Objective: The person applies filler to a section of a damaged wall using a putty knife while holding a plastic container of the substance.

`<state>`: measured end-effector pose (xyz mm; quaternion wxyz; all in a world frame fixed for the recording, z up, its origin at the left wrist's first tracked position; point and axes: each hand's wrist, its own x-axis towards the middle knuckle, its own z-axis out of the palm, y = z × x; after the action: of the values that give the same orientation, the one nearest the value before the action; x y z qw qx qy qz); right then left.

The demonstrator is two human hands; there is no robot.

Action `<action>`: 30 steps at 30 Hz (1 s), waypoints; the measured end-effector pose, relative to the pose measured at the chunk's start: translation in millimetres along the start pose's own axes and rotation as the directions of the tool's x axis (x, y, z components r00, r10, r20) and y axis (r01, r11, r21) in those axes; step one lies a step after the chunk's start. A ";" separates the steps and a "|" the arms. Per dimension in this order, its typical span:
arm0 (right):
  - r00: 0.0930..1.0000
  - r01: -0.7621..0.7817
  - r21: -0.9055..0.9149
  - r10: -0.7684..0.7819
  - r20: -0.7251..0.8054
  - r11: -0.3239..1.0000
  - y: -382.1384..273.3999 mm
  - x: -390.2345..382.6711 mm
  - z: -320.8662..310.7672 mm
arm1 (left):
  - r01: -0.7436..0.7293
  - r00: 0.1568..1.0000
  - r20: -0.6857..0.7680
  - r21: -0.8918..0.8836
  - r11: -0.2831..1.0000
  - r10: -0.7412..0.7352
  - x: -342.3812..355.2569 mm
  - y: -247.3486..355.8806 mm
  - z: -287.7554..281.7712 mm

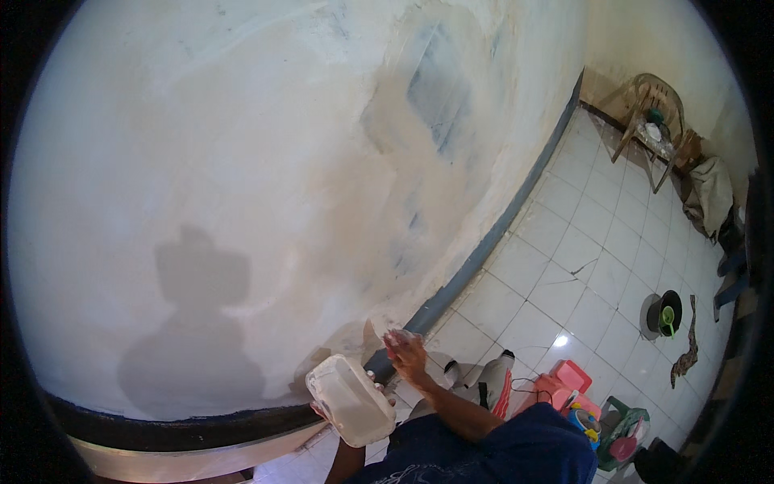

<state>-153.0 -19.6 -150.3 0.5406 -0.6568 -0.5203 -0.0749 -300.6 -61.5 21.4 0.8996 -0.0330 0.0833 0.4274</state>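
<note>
My left hand holds a white rectangular plastic tray with pale paste in it, fingers wrapped round its sides. My right hand is closed on a pale flat applicator, low against the white wall, just above the dark grey baseboard. Its exact shape is partly hidden by my fingers. Higher up, the wall carries a beige smeared patch with bluish-grey areas showing through.
At right on the tiled floor are pink containers, a green basket, a black bucket with a green scoop and a dark rag. A plastic chair and sack line the far wall. A ledge runs bottom left.
</note>
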 end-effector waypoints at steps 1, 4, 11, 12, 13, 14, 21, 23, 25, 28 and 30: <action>0.993 -0.115 0.128 0.113 0.018 0.985 7.5 -7.4 -10.0 | -0.020 1.000 -0.005 0.087 0.996 0.020 0.2 -0.9 0.7; 0.969 -0.204 0.314 0.237 -0.070 0.927 28.7 12.0 -19.2 | -0.045 0.999 -0.006 0.148 0.988 0.047 5.2 -9.9 10.3; 0.965 -0.165 0.004 0.162 -0.205 0.986 12.5 79.3 19.5 | -0.080 0.995 -0.041 0.217 0.973 0.091 9.2 -24.1 36.8; 0.956 -0.168 0.010 0.165 -0.244 0.986 11.8 75.9 28.7 | -0.084 0.995 -0.040 0.221 0.972 0.095 9.0 -22.6 34.2; 0.960 -0.186 0.011 0.184 -0.213 0.983 13.7 67.1 29.2 | -0.095 0.992 -0.058 0.217 0.971 0.110 7.2 -20.5 30.1; 0.959 -0.186 0.014 0.184 -0.217 0.982 16.2 57.6 27.4 | -0.104 0.990 -0.075 0.214 0.971 0.122 6.5 -18.9 26.0; 0.948 -0.317 0.092 0.315 0.041 0.944 18.1 -12.7 -26.8 | -0.058 0.994 -0.074 0.213 0.975 0.076 3.1 -15.5 24.7; 0.879 -0.465 0.140 0.475 -0.049 0.874 23.7 -9.2 -28.7 | -0.033 0.998 -0.043 0.224 0.974 0.044 3.4 -12.4 20.1; 0.900 -0.398 0.076 0.405 -0.164 0.914 21.1 31.2 -34.8 | -0.044 0.997 -0.050 0.215 0.976 0.056 2.5 -10.6 15.8; 0.877 -0.275 0.048 0.272 -0.395 0.960 30.7 88.0 -27.4 | -0.047 0.997 -0.051 0.251 0.967 0.062 3.8 -13.2 21.3; 0.834 -0.208 0.091 0.225 -0.504 0.974 31.7 98.4 -16.5 | -0.054 0.996 -0.046 0.296 0.954 0.071 4.3 -12.5 22.6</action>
<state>-77.2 30.7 -98.7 0.6746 -0.6591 -0.2818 -0.1763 -285.5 -63.2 42.7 0.8779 0.0918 0.1723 0.4373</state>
